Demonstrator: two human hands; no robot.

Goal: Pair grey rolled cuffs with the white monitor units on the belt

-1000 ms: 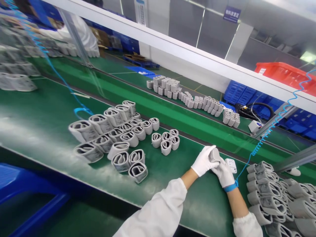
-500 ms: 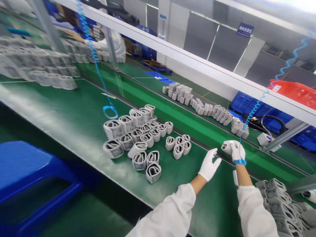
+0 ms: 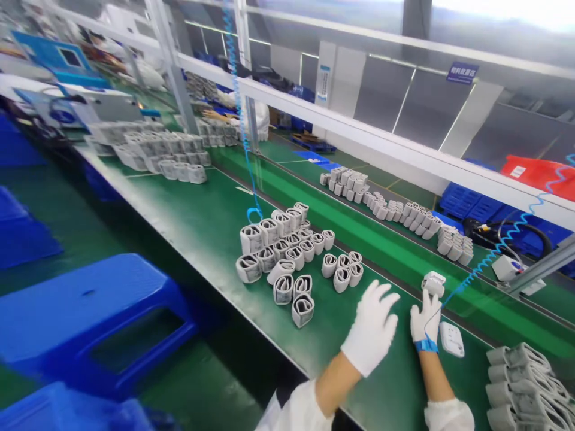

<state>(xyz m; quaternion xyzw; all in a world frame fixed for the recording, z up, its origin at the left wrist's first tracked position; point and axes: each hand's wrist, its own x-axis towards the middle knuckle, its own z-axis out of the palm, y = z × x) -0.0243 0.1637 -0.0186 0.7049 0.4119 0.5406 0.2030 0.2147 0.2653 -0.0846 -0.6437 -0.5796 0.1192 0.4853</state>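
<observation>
My left hand [image 3: 371, 328], in a white glove, hovers over the green bench with fingers spread and nothing in it. Further right, my gloved right hand [image 3: 426, 320] wears a blue wrist strap [image 3: 426, 345] with a coiled cord. Its fingers reach forward, and the fingertips meet the near side of a rolled grey cuff [image 3: 433, 283] at the bench's back edge; the thumb stands apart. Just right of that hand lies a flat white device [image 3: 451, 339] with rounded corners. Left of my left hand stand a small cluster of rolled cuffs [image 3: 342, 272] and a larger group [image 3: 278, 245].
More grey cuffs [image 3: 521, 383] are stacked at the lower right. Behind the green back panel [image 3: 386, 254], further cuffs [image 3: 417, 218] stand in rows. A blue cord loop [image 3: 254, 215] hangs by the larger group. A blue stool [image 3: 103, 311] stands beside the bench.
The view has swung left. My right hand has gone from gripping the rolled cuff to fingers stretched out against it. My left hand has come nearer and its fingers are spread.
</observation>
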